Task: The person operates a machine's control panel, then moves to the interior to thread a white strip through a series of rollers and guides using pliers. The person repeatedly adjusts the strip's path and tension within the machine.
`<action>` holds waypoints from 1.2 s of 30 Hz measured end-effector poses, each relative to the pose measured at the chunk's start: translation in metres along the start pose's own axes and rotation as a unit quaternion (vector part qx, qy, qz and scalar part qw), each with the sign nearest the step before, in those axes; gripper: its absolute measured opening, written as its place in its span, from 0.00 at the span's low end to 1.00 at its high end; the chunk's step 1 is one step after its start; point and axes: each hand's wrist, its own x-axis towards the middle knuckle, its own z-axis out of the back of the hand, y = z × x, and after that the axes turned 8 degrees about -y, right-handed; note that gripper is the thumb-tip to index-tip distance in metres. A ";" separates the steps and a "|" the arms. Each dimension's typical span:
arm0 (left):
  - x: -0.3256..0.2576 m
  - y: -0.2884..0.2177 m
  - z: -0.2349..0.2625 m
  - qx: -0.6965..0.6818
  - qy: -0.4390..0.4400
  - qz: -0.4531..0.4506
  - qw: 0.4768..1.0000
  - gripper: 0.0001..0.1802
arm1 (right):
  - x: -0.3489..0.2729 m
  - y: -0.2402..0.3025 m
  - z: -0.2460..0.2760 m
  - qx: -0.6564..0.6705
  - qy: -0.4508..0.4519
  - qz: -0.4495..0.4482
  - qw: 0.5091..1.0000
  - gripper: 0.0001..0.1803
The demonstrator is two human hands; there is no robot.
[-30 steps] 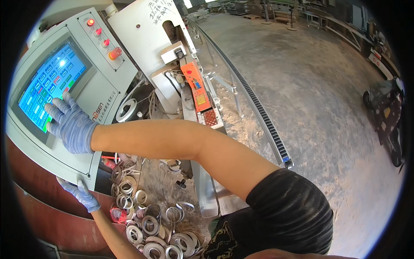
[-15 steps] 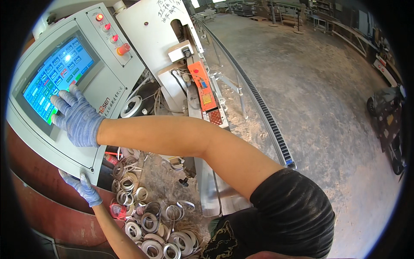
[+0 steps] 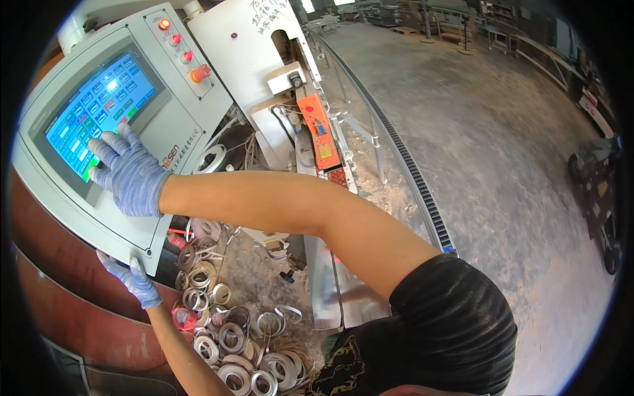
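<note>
Blue-gloved, the right hand (image 3: 129, 173) rests open-fingered on the touchscreen (image 3: 99, 112), fingertips at its lower edge; the screen spreads up and left. The left hand (image 3: 132, 280) grips the control panel's (image 3: 178, 122) bottom edge.

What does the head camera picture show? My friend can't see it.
A gloved right hand presses a blue touchscreen on a grey control panel. The gloved left hand grips the panel's bottom edge, above a pile of metal rings.

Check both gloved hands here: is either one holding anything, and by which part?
The left hand grips the lower edge of the grey control panel. The right hand holds nothing; its fingertips rest on the touchscreen.
</note>
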 end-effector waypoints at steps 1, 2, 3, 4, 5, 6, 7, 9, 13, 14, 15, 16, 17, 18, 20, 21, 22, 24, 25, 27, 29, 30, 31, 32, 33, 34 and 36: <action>0.000 0.001 -0.001 0.003 -0.002 0.001 1.000 0.44 | 0.000 -0.001 0.001 -0.002 0.002 -0.001 1.000 0.27; 0.000 0.003 -0.001 0.006 -0.003 0.002 1.000 0.44 | 0.000 -0.001 0.002 -0.005 0.002 0.001 1.000 0.27; -0.001 0.004 0.000 0.011 -0.005 0.002 1.000 0.44 | 0.000 -0.001 0.002 -0.002 0.002 0.001 1.000 0.27; -0.001 0.005 0.001 0.016 -0.004 0.009 1.000 0.45 | 0.000 -0.001 0.002 0.001 0.002 0.001 1.000 0.27; -0.001 0.004 0.001 0.017 -0.004 0.008 1.000 0.45 | 0.000 -0.001 0.002 0.003 0.002 0.001 1.000 0.27; -0.002 0.002 0.001 0.021 -0.005 0.006 1.000 0.45 | 0.000 0.000 0.002 0.003 0.005 0.001 1.000 0.27; -0.002 -0.001 0.000 0.024 -0.006 0.004 1.000 0.46 | 0.000 0.000 0.002 0.002 0.008 0.002 1.000 0.27; -0.002 -0.007 -0.002 0.020 -0.016 0.018 1.000 0.51 | -0.001 0.001 0.002 0.003 0.012 0.002 1.000 0.27; -0.002 -0.014 -0.008 0.007 -0.021 0.028 0.999 0.50 | -0.001 -0.002 0.003 0.000 0.015 0.006 1.000 0.28; -0.001 -0.014 -0.008 0.013 -0.023 0.023 0.999 0.50 | 0.000 -0.003 0.004 -0.002 0.011 0.008 1.000 0.28; -0.001 -0.014 -0.008 0.020 -0.025 0.018 0.999 0.50 | 0.000 -0.003 0.005 -0.002 0.007 0.009 1.000 0.28; 0.001 -0.013 -0.007 0.010 -0.021 0.020 1.000 0.51 | 0.001 -0.003 0.007 0.005 0.006 0.007 1.000 0.28; 0.001 -0.013 -0.006 0.017 -0.017 0.015 1.000 0.50 | 0.001 -0.003 0.008 0.012 0.005 0.005 1.000 0.27; 0.000 -0.011 -0.005 0.022 -0.014 0.012 1.000 0.49 | 0.000 -0.002 0.009 0.019 0.007 0.004 1.000 0.27; -0.004 -0.009 -0.003 0.018 -0.014 0.017 1.000 0.48 | -0.002 -0.001 0.006 0.024 0.010 0.004 1.000 0.27; -0.003 -0.015 -0.005 0.005 -0.013 0.015 1.000 0.47 | -0.001 -0.001 0.005 0.029 0.009 0.007 1.000 0.27; -0.002 -0.017 -0.004 0.020 -0.022 0.030 0.999 0.46 | 0.001 0.002 0.002 0.034 0.010 0.007 0.999 0.27; -0.002 -0.020 -0.006 0.059 -0.026 0.040 0.997 0.46 | 0.000 -0.004 -0.002 -0.006 -0.001 0.023 1.000 0.27; -0.003 -0.021 -0.007 0.082 -0.024 0.036 0.996 0.46 | 0.000 -0.003 0.001 -0.020 -0.002 0.026 0.999 0.27; -0.005 -0.024 -0.009 -0.026 -0.035 0.058 0.997 0.55 | 0.000 -0.003 0.006 0.015 -0.013 0.014 1.000 0.27; -0.004 -0.028 -0.011 -0.048 -0.030 0.060 0.997 0.57 | -0.001 -0.004 0.005 0.033 -0.063 0.018 0.997 0.25; -0.002 -0.026 -0.011 -0.041 -0.031 0.058 0.997 0.59 | 0.001 -0.005 0.005 0.038 -0.080 0.025 0.996 0.24; -0.001 -0.027 -0.010 -0.035 -0.029 0.057 0.997 0.60 | 0.001 -0.006 0.003 0.042 -0.096 0.029 0.994 0.24; -0.001 -0.030 -0.010 -0.042 -0.033 0.075 0.996 0.61 | 0.001 -0.005 0.003 0.045 -0.100 0.033 0.993 0.23; -0.002 -0.028 -0.011 -0.039 -0.034 0.072 0.996 0.61 | 0.000 -0.007 0.003 0.045 -0.104 0.034 0.993 0.23; -0.003 -0.024 -0.009 -0.013 -0.031 0.060 0.998 0.61 | 0.001 -0.007 0.002 0.042 -0.108 0.035 0.993 0.23; -0.002 -0.023 -0.010 0.001 -0.033 0.051 0.998 0.59 | 0.001 -0.006 0.002 0.041 -0.096 0.030 0.994 0.23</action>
